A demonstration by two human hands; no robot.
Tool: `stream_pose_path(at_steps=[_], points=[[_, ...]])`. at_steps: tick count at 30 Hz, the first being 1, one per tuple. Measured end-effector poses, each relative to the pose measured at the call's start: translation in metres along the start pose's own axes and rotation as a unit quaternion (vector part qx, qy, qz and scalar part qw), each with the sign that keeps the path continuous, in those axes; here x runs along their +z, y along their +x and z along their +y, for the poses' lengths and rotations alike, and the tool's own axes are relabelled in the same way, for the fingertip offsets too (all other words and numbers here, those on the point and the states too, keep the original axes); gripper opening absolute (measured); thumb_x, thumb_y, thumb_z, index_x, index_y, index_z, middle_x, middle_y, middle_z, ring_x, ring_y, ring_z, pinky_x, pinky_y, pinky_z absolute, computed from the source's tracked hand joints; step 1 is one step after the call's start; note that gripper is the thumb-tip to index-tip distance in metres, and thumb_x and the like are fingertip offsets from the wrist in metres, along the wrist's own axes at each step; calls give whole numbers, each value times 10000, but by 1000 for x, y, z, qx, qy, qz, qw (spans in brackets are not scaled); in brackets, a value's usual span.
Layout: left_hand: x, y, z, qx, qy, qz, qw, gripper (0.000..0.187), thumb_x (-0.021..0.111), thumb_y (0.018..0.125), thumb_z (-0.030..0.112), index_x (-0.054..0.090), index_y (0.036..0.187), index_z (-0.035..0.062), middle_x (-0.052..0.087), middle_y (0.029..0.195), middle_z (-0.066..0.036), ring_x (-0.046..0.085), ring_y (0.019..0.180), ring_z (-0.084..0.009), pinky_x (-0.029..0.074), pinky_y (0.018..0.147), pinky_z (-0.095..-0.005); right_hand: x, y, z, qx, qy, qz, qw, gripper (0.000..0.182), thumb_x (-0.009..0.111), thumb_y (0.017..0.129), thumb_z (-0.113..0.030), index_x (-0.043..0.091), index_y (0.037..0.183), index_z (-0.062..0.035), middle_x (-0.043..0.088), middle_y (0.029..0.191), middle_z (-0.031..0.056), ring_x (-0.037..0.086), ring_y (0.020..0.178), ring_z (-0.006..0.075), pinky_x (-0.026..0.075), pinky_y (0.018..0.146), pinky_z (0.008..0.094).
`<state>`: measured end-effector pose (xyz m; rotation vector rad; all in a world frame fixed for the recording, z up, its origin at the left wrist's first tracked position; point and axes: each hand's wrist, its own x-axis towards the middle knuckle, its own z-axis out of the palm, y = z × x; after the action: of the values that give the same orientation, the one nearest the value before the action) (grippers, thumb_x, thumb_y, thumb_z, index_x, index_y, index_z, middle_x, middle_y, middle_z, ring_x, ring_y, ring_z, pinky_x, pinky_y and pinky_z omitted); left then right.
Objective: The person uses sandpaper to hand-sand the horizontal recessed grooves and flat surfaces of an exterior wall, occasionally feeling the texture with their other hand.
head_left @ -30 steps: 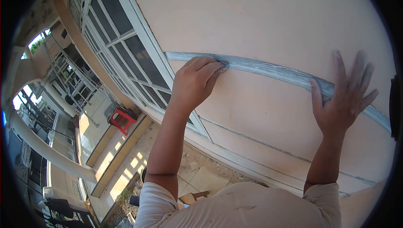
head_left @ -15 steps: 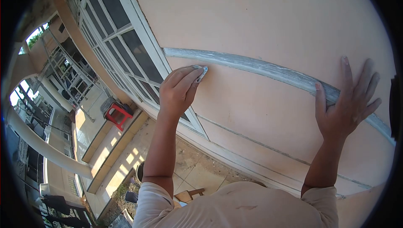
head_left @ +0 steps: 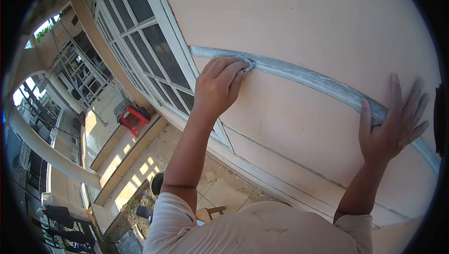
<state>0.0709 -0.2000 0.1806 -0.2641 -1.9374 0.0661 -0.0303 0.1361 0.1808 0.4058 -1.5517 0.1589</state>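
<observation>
My left hand (head_left: 219,85) is closed in a pinch around a small folded piece of sandpaper (head_left: 251,65), pale with bluish marks. The sandpaper touches the lower edge of a raised grey-white trim strip (head_left: 304,75), near the strip's window end. That strip curves across a pale peach wall (head_left: 290,25) and looks streaked and dusty. Farther right, my right hand (head_left: 390,130) lies spread over the strip and wall, fingers apart, holding nothing. Whitish dust coats its fingers.
A white-framed window (head_left: 154,43) adjoins the strip's left end. Below it, a red stool (head_left: 134,118) stands on tiled steps (head_left: 135,153). A bucket (head_left: 156,184) and a wooden piece (head_left: 208,213) are on the ground by my left arm. Scaffolding (head_left: 77,67) stands farther back.
My left hand has moved up and slightly right with the sandpaper, from the bare wall below the strip onto the strip's edge. My right hand stays spread on the strip; the view has shifted slightly.
</observation>
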Motion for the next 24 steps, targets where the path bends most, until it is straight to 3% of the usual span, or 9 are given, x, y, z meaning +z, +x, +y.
stream_pose_path(at_steps=[3, 4, 9, 12, 14, 16, 20, 24], points=[[15, 3, 19, 61, -15, 37, 997, 202, 742, 782, 60, 703, 980, 65, 670, 957, -42, 676, 896, -226, 575, 753, -336, -1, 0, -2, 3, 2, 5, 1000, 706, 718, 814, -458, 470, 1459, -311, 375, 1575, 114, 324, 1454, 381, 235, 1068, 715], [19, 4, 32, 50, -46, 45, 997, 243, 719, 765, 2, 719, 1002, 56, 685, 962, -73, 678, 911, -264, 569, 800, -369, 0, 1, -3, 4, 2, 8, 1000, 698, 719, 815, -455, 477, 1454, -311, 377, 1574, 111, 324, 1455, 379, 240, 1067, 711], [10, -13, -8, 30, -30, 48, 998, 267, 720, 776, 9, 727, 1035, 73, 690, 967, -70, 683, 916, -262, 573, 793, -356, 0, -1, 2, -6, -23, -3, 1000, 697, 712, 797, -489, 501, 1438, -313, 398, 1556, 122, 359, 1422, 404, 276, 1035, 661], [6, -25, -34, -92, 56, 77, 991, 256, 727, 793, 11, 728, 1045, 53, 692, 1007, -87, 681, 954, -273, 568, 820, -363, 0, 1, 0, -5, -21, 3, 1000, 673, 701, 819, -472, 501, 1437, -296, 396, 1560, 112, 347, 1438, 379, 267, 1053, 672], [16, -19, -10, -46, 33, 90, 994, 260, 727, 795, 11, 727, 1053, 47, 686, 1031, -91, 679, 968, -277, 567, 827, -363, 1, 2, -1, -8, -22, 10, 1000, 652, 690, 840, -453, 499, 1439, -279, 392, 1565, 103, 336, 1452, 357, 258, 1070, 685], [27, -11, 22, 6, -13, 99, 995, 295, 728, 795, 9, 718, 1089, 36, 665, 1082, -97, 668, 1010, -286, 560, 854, -367, 2, 2, 1, -14, -23, 17, 1000, 693, 698, 802, -506, 515, 1429, -275, 410, 1550, 122, 363, 1423, 395, 287, 1037, 634], [26, -22, -5, -57, 53, 111, 991, 309, 739, 799, 30, 708, 1106, 35, 663, 1092, -105, 664, 1024, -304, 552, 880, -389, 1, 1, 6, -22, -60, 0, 998, 678, 690, 806, -499, 523, 1421, -266, 414, 1547, 126, 375, 1413, 395, 306, 1025, 599], [37, -21, 16, -24, 24, 138, 990, 288, 729, 810, 35, 708, 1097, 24, 666, 1097, -110, 664, 1015, -308, 552, 871, -395, 4, 0, 6, -27, -49, 14, 998, 667, 685, 808, -495, 533, 1412, -254, 439, 1526, 142, 393, 1396, 400, 325, 1003, 575]])
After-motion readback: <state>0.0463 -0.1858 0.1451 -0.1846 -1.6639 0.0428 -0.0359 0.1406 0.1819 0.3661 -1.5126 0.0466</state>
